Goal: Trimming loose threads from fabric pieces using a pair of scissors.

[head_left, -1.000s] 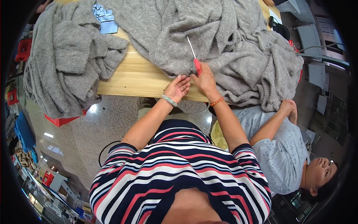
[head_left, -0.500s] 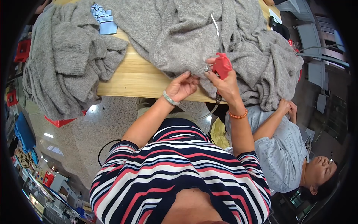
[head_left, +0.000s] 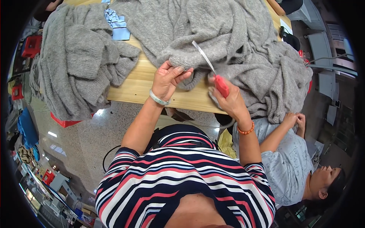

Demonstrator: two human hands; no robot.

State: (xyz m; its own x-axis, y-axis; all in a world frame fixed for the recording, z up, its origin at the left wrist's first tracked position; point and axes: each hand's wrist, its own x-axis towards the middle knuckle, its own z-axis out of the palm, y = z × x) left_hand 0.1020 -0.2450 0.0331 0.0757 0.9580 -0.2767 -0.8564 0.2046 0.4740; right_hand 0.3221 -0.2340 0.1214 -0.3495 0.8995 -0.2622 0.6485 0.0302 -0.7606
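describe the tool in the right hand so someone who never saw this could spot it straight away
Start at the pale wooden table heaped with grey knitted garments. At its near edge the right hand grips a pair of scissors by a red handle, the thin silver blades pointing up and to the left over the knitwear. It is the only red-and-metal thing against all that grey wool.

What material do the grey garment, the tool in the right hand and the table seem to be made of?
Grey garment: fuzzy knit, probably wool or acrylic. Tool in the right hand: shiny metal blade, red handle, likely plastic. Table: pale wood or laminate, smooth.
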